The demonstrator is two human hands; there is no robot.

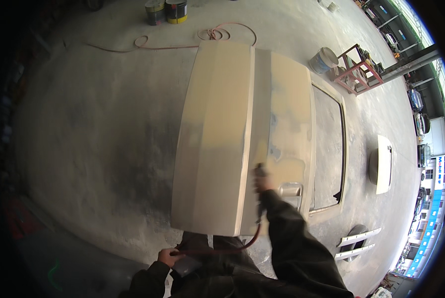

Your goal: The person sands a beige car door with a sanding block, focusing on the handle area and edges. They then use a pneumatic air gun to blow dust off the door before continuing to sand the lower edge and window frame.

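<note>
A car door panel [222,141], beige with yellowish filler patches and small grey-blue spots, lies in front of me. It has a window frame [344,126] on its right side and a recessed door handle [290,189] near its lower right. My right hand [263,182] is over the panel's middle, closed on a dark air tool [260,169], blurred, whose kind I cannot tell. A red hose [256,236] runs from the tool down to my left hand [169,257], which grips it near my legs. Whether the tool touches the panel cannot be told.
The hose lies looped on the floor [220,32] beyond the panel. Two paint buckets [166,13] stand at the top. On the right are a white bucket [323,60], a red metal rack [356,74], a pale panel on a stand [384,164] and a tyre under two slotted bars [357,237].
</note>
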